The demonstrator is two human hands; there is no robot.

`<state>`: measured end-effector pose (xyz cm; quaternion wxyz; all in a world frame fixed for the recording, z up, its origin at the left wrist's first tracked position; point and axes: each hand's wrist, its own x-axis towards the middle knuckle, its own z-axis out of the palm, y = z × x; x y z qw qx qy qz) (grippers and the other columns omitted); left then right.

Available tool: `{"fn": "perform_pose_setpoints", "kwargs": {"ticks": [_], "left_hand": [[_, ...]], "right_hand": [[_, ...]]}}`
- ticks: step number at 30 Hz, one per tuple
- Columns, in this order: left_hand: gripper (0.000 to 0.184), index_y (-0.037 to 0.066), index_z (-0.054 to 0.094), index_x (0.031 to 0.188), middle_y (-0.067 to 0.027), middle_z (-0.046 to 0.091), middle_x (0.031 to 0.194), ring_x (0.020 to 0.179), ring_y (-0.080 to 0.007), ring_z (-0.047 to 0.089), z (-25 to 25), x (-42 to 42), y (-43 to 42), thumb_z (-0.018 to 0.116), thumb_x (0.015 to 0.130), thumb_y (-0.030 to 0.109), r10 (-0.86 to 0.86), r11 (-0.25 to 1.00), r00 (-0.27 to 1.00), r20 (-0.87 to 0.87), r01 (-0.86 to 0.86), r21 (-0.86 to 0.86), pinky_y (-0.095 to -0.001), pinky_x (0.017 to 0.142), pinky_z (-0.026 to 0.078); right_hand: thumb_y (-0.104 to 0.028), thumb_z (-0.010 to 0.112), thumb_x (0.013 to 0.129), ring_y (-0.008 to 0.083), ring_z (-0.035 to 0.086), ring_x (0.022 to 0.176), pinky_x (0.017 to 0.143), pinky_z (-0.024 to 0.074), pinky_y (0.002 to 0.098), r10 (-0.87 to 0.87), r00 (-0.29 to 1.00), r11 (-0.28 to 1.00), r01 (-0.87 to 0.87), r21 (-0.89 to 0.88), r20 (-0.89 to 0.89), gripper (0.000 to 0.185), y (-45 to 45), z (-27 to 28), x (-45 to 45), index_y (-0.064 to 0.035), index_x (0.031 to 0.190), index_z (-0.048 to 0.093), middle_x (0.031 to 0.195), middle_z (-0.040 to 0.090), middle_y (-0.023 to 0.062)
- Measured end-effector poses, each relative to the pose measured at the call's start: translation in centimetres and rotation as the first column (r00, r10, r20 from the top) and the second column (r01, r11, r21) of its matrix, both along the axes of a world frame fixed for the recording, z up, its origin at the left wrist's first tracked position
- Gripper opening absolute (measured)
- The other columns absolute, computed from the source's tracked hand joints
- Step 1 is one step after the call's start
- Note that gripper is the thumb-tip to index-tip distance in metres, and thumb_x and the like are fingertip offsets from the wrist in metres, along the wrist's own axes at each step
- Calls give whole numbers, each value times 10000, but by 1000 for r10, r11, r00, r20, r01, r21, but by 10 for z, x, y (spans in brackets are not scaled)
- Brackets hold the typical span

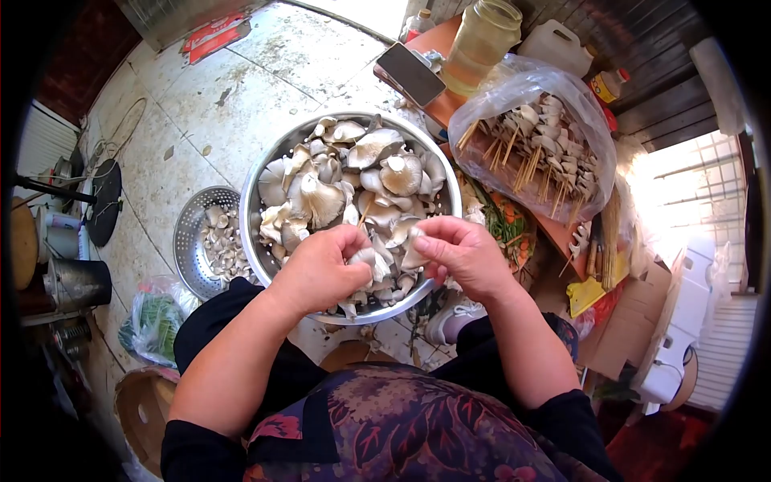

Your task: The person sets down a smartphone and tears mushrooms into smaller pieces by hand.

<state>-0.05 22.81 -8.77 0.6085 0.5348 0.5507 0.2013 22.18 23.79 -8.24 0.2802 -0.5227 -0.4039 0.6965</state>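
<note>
A big metal colander (250, 189) full of grey-white oyster mushrooms (317, 199) stands before me. Over its near side, my left hand (321, 269) is closed around a thin wooden skewer (365, 212), whose end shows above the fingers. Pale mushroom pieces (374, 261) sit at that hand's fingertips; how they are fixed to the stick is partly hidden. My right hand (463, 251) pinches a torn oyster mushroom piece (413, 251) between thumb and fingers, a short gap from the left hand.
A smaller colander (183, 241) with mushroom bits stands at left, near a bag of greens (157, 321). On the right, a plastic bag (598, 173) of mushroom skewers lies on a low table with a phone (409, 74) and a jar (482, 48). Cardboard (630, 321) leans nearby.
</note>
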Motion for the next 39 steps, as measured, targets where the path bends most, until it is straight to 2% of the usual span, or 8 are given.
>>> {"fn": "perform_pose_setpoints", "kwargs": {"ticks": [3, 5, 9, 18, 27, 31, 33, 39], "left_hand": [[248, 22, 632, 902, -90, 631, 693, 655, -221, 630, 11, -1, -1, 618, 711, 181, -133, 987, 948, -290, 154, 50, -342, 628, 499], [231, 24, 629, 908, -63, 618, 674, 613, -170, 602, 9, -2, -1, 626, 719, 156, -120, 985, 938, -325, 153, 78, -305, 589, 483], [214, 33, 625, 911, -41, 608, 642, 569, -131, 576, 11, -1, -1, 640, 734, 151, -116, 973, 916, -383, 183, 143, -277, 552, 464], [201, 20, 618, 902, -39, 599, 637, 576, -126, 568, -2, -1, -6, 634, 754, 155, -123, 962, 943, -308, 190, 195, -282, 544, 455], [180, 14, 607, 971, -3, 608, 742, 609, -62, 550, 4, 2, -1, 624, 840, 135, -12, 994, 996, -88, 21, 108, -217, 561, 458], [246, 27, 591, 1067, -10, 608, 840, 631, -62, 554, 2, 6, 2, 630, 863, 158, 112, 991, 989, 97, -118, 61, -206, 563, 461], [338, 27, 552, 1168, -35, 611, 922, 661, -79, 575, 9, 8, 5, 635, 872, 168, 242, 960, 940, 239, -197, -199, -216, 567, 471], [532, 4, 442, 1294, -97, 616, 964, 540, -93, 547, 6, 10, 7, 658, 815, 83, 190, 904, 804, 564, 80, -419, -195, 472, 442]], "right_hand": [[-257, 675, 839, 146, 614, 647, 557, 485, 259, 91, 974, 996, -89, -20, 205, 277, 0, -8, 2, -31, 995, 637, 800, 641, 50], [-197, 675, 775, 253, 629, 712, 644, 513, 347, -42, 697, 798, -408, 444, 716, 257, 3, -24, 12, -57, 987, 638, 804, 646, 104], [-128, 652, 709, 323, 616, 788, 709, 510, 417, -17, 442, 703, -633, 325, 897, 207, -1, -32, 12, -58, 902, 621, 852, 590, 127], [-118, 655, 695, 290, 615, 772, 657, 509, 401, -117, 297, 626, -719, 303, 948, 133, 3, -51, 3, -97, 824, 633, 805, 571, 78], [-93, 653, 718, 261, 605, 674, 603, 501, 365, -285, 458, 483, -690, 539, 842, 50, 12, -25, 19, -96, 762, 630, 768, 583, 57], [-22, 646, 722, 191, 606, 640, 585, 491, 290, -193, 638, 533, -570, 625, 746, 99, 7, 8, 17, -76, 805, 638, 773, 593, 59], [-8, 644, 706, 189, 618, 664, 613, 502, 284, -74, 824, 592, -417, 690, 562, 146, 3, 20, 13, -76, 835, 638, 804, 602, 48], [25, 627, 734, 149, 621, 757, 659, 496, 249, 37, 956, 484, -272, 832, 291, 166, 1, 15, 2, -28, 890, 648, 865, 618, 75]]}}
